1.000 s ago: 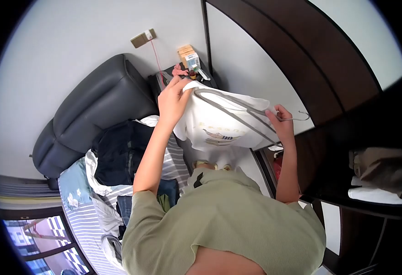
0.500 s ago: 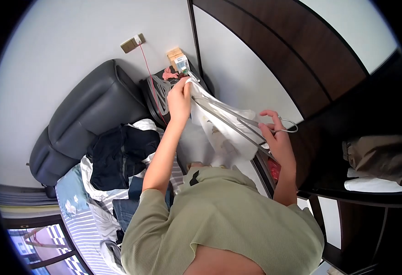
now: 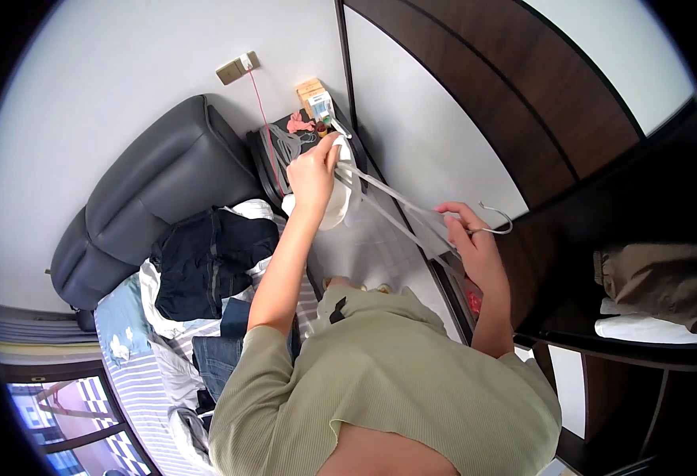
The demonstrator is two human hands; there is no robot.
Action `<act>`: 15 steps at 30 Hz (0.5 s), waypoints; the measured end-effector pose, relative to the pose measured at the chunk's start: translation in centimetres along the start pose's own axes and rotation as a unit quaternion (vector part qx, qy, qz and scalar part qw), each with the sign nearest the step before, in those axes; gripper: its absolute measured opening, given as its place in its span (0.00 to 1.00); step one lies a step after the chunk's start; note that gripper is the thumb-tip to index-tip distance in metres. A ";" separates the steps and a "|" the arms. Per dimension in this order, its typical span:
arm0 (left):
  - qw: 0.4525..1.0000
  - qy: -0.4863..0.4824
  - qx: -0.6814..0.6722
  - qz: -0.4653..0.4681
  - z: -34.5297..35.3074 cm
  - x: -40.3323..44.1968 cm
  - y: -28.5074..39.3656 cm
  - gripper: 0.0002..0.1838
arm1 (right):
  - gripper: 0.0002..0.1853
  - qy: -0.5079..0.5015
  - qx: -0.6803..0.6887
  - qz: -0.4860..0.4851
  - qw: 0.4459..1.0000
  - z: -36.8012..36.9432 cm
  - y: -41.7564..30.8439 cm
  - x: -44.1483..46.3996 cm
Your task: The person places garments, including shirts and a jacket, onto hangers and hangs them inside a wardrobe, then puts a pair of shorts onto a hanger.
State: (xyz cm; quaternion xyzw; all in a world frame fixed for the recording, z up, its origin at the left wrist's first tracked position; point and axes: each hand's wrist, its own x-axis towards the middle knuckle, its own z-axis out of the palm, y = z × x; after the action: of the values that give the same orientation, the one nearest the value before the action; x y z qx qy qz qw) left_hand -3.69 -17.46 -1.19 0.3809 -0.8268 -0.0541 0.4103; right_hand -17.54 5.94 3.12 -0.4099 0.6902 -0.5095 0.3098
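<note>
My left hand point(image 3: 312, 179) is closed on a white garment point(image 3: 339, 208), which hangs bunched below the fingers. A grey clothes hanger point(image 3: 396, 196) stretches between my two hands, its far end meeting the garment at my left fingers. Whether that end is still inside the cloth, I cannot tell. My right hand point(image 3: 477, 244) grips the hanger close to its metal hook, which sticks out to the right past the fingers.
On the left, a bed point(image 3: 138, 381) holds dark clothes point(image 3: 213, 258) and jeans point(image 3: 212, 361) beside a grey padded headboard point(image 3: 166, 166). More grey hangers point(image 3: 285, 147) and small boxes point(image 3: 313, 97) rest on a nightstand. To the right, folded clothes point(image 3: 650, 278) lie on a dark wardrobe shelf.
The white garment, earlier spread along the hanger, is now gathered at my left hand and hangs below it. The hanger's arms are bare between my hands.
</note>
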 end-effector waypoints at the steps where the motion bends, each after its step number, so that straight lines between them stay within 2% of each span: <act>1: 1.000 -0.002 0.001 0.016 0.2 -0.2 0.0 0.08 | 0.10 -0.002 0.013 -0.001 1.000 0.2 0.2 0.0; 4: 0.998 0.000 0.008 0.064 0.8 -0.9 0.3 0.09 | 0.11 -0.006 0.039 0.006 0.999 1.2 0.8 0.1; 7: 0.996 -0.039 0.026 0.079 1.1 -1.6 1.0 0.10 | 0.11 -0.015 0.104 0.014 0.994 2.3 1.8 0.6; 11: 0.995 -0.050 -0.036 0.084 1.7 -1.8 1.3 0.10 | 0.09 -0.005 0.143 0.010 0.990 3.3 3.7 1.5; 15: 0.987 -0.063 -0.085 0.124 2.5 -3.2 3.0 0.10 | 0.10 0.005 0.104 0.036 0.994 4.6 4.2 1.8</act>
State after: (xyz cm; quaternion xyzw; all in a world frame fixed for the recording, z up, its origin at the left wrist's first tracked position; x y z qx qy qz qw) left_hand -6.05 -13.77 -3.64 0.2346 -0.8845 -0.0970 0.3915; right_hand -15.61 2.87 -2.27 -0.3475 0.6491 -0.5691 0.3660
